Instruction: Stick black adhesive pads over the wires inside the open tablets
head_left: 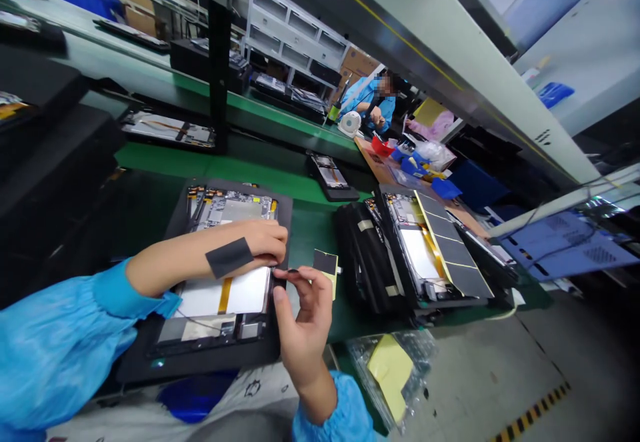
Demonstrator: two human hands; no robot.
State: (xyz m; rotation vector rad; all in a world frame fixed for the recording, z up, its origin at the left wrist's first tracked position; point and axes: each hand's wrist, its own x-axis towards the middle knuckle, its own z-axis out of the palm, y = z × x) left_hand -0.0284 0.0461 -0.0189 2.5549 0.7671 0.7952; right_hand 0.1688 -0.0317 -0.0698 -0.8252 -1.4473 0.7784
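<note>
Fingers of the right hand are bent near the right edge of an open tablet; a small dark bit shows at their tips, and I cannot tell if they grip it. This tablet lies on the green bench, to their left. Above it the left hand is curled; whether it holds something, I cannot tell. One black patch sits on its wrist. Just right of the right fingers lies a yellow sheet.

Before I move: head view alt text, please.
Left hand and right hand are close together at the right edge of an opened electronic device, a black patch on the left wrist; another opened device lies to the right.
</note>
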